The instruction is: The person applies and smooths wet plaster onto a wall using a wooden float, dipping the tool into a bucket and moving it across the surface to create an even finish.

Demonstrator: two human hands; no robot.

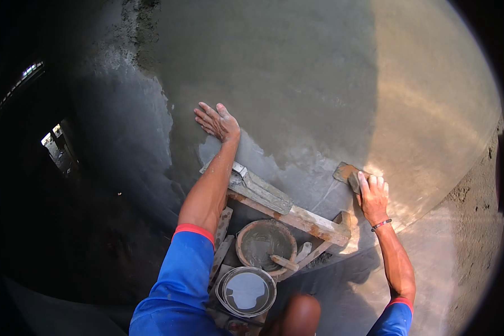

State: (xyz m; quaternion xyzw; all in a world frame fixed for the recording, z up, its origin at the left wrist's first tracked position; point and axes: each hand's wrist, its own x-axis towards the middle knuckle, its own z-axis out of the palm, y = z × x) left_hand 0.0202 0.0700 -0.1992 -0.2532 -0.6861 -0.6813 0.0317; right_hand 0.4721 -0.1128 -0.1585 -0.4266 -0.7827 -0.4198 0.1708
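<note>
My left hand (217, 122) rests with its fingers stretched out against the grey plastered wall (274, 73). Farther right and lower, my right hand (373, 196) is closed round the block handle of a small plastering float (343, 172), whose flat plate lies against the wall's surface. Below my left forearm, a mortar-caked tool with a long grey blade (263, 190) lies along a wooden plank (313, 222). Damp dark plaster surrounds my left hand; a paler, ragged-edged patch stretches between the two hands.
Under the plank stands a round tub (242, 257) of grey mortar with a wooden-handled tool (284, 261) in it. Nearer is a bucket (223, 291) of liquid. My knee (302, 315) is beside it. Sunlight falls on the wall's right side; the far left is dark.
</note>
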